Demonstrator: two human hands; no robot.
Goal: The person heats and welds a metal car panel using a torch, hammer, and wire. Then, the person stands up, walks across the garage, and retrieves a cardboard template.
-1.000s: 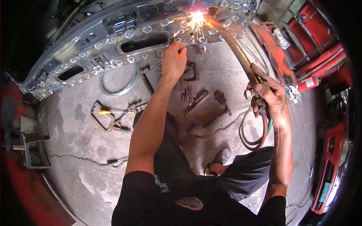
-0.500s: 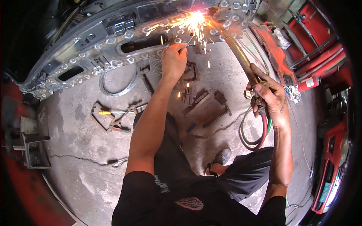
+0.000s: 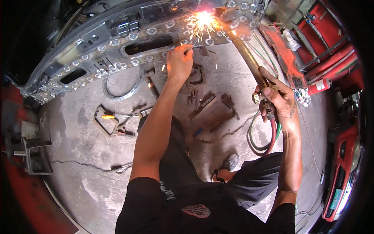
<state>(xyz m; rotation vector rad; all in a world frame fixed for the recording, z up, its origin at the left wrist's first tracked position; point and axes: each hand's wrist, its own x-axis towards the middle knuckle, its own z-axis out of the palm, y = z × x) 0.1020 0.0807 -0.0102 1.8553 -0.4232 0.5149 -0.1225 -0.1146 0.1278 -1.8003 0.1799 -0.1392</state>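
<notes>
My right hand (image 3: 277, 95) is wrapped round the brass gas torch (image 3: 249, 58), near its valve knob, with red and green hoses hanging below. The torch tip meets a metal car panel (image 3: 113, 42) at the top, where a bright flame throws sparks (image 3: 204, 23). My left hand (image 3: 180, 61) is closed in a pinch just below the panel, left of the sparks. A thin rod (image 3: 194, 43) points from its fingertips toward the flame. Round weld spots and two long oval holes mark the panel.
On the concrete floor (image 3: 85, 136) lie a wire coil (image 3: 124, 84), a yellow-handled screwdriver (image 3: 108, 116), clamps and metal pieces. A red extinguisher (image 3: 319, 86) and a red rack stand at the right, above a red car part (image 3: 341, 167). A metal stand (image 3: 37, 152) is at the left.
The sparks have changed shape; the long streaks to the left are gone and the spray is more compact. Both hands and the torch hold nearly the same positions.
</notes>
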